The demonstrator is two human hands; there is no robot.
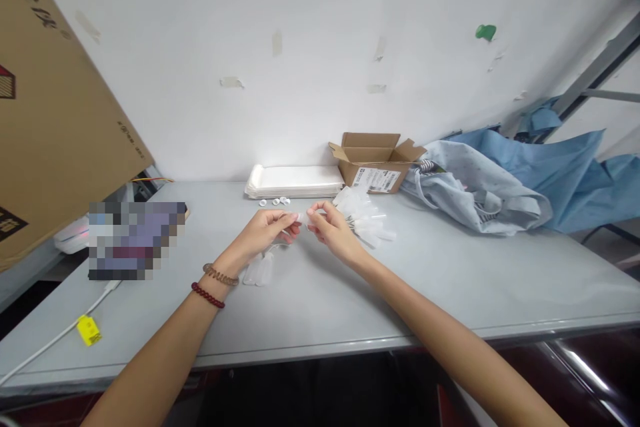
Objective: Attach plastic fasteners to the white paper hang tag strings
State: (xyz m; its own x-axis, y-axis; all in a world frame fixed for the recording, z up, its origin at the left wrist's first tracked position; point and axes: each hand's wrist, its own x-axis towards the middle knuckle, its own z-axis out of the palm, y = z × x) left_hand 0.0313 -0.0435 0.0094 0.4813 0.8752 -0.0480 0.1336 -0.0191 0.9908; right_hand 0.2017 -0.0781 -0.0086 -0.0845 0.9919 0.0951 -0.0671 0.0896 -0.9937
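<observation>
Over the middle of the grey table (350, 293) my left hand (265, 230) and my right hand (333, 230) meet, fingers pinched together on one small clear plastic piece (301, 217) held between them. Two small translucent bottles (260, 270) lie on the table just below my left wrist. A loose pile of similar clear plastic pieces (367, 217) lies right behind my right hand. Several small white caps (277, 201) sit beyond my left hand.
A stack of white trays (295, 181) lies against the wall, with an open cardboard box (375, 163) to its right. Blue cloth (500, 187) covers the right end. A large cardboard sheet (55, 113) leans at left; a white cable with a yellow tag (89, 330) runs near the front edge.
</observation>
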